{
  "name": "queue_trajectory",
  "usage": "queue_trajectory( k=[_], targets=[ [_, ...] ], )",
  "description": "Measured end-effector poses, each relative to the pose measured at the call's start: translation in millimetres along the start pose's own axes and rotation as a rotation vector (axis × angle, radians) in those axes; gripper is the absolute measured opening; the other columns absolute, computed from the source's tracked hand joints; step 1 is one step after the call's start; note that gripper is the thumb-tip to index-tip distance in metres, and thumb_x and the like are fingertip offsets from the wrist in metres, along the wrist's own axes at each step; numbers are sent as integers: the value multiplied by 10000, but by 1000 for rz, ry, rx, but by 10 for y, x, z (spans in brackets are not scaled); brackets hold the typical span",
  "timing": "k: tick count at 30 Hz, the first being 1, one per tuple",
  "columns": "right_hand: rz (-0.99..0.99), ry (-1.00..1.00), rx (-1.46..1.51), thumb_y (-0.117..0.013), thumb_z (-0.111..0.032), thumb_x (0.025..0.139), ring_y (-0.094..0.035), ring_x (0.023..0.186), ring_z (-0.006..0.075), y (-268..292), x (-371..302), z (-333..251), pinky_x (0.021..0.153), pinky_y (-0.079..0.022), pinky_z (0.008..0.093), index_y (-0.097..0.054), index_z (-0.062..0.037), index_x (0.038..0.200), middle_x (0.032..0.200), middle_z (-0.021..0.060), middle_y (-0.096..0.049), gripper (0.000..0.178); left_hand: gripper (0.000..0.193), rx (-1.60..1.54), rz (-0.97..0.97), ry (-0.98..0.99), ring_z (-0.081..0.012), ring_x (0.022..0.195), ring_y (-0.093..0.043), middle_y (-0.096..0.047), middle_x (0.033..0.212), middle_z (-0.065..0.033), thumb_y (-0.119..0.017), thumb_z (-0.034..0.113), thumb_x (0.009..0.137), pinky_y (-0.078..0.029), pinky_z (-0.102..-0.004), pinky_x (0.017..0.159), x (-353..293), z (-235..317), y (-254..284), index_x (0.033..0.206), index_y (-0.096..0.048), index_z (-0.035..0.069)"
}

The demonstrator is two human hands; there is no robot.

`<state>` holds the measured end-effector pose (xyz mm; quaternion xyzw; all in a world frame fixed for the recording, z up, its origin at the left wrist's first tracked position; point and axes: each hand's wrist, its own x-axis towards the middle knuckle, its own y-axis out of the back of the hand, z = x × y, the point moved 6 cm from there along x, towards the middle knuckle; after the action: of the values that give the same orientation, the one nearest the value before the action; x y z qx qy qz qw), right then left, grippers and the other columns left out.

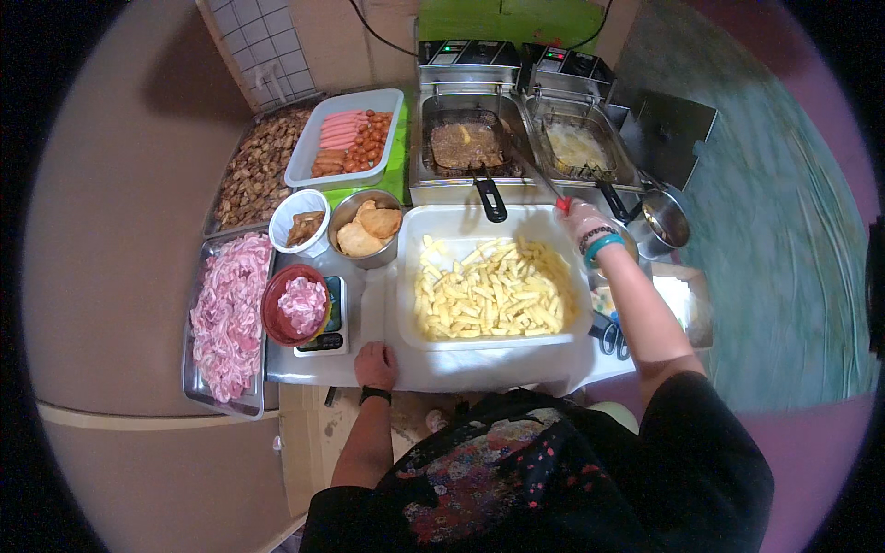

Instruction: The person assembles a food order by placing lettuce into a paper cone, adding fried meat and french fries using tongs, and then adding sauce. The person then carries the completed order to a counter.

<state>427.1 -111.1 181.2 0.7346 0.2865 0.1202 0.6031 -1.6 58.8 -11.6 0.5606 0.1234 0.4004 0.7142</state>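
Observation:
My right hand [585, 224], in a clear glove, is closed round the red handle of a long thin metal utensil [535, 172]. Its shaft slants up and left to the left fryer [472, 180], where its tip is hard to make out. In that fryer a black-handled wire basket [452, 168] sits in bubbling brown oil, with a pale piece of food [466, 135] showing. My left hand [375, 367], curled into a fist, rests on the counter's front edge near the kitchen scale [342, 318]. Between my arms lies a white tub [403, 304] of cut potato fries [493, 290].
A second fryer [576, 138] bubbles at right, beside a metal pot [662, 221]. Scissors [610, 338] lie near my right forearm. At left stand a tray of raw sliced meat [230, 313], a red-brown bowl [270, 309], a sausage tub [392, 124] and a steel bowl [367, 258].

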Motion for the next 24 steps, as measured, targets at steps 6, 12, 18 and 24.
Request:
queue_trajectory(
  k=[6,12,18,24],
  targets=[
    [67,-41,151,-497,-372,809,-555,903,337,468,-346,4,758,-429,369,-562,-18,982,983,204,-570,400,91,15,-32,17,-313,714,-520,-521,733,-120,-537,140,730,-420,-418,612,-18,4,-21,720,-502,57],
    [492,-224,270,-466,-418,812,-552,885,371,1071,-1105,1196,748,-437,417,-556,-67,1019,931,215,-583,417,102,-3,70,-94,-324,693,-507,-505,709,-123,-532,134,739,-409,-431,602,27,94,13,705,-487,49],
    [247,-596,11,-467,-425,827,-562,848,255,818,-1453,2874,727,-422,384,-566,-58,1041,927,164,-601,437,101,-68,31,-22,-342,673,-506,-511,695,-138,-515,134,739,-404,-452,595,61,57,64,686,-494,50],
    [55,-218,-96,-484,-376,821,-580,816,324,327,-542,2824,668,-457,379,-583,-2,971,900,203,-600,415,142,-3,-279,49,-320,664,-548,-554,688,-161,-497,164,693,-450,-427,594,-21,-139,-291,639,-567,52]
  ],
)
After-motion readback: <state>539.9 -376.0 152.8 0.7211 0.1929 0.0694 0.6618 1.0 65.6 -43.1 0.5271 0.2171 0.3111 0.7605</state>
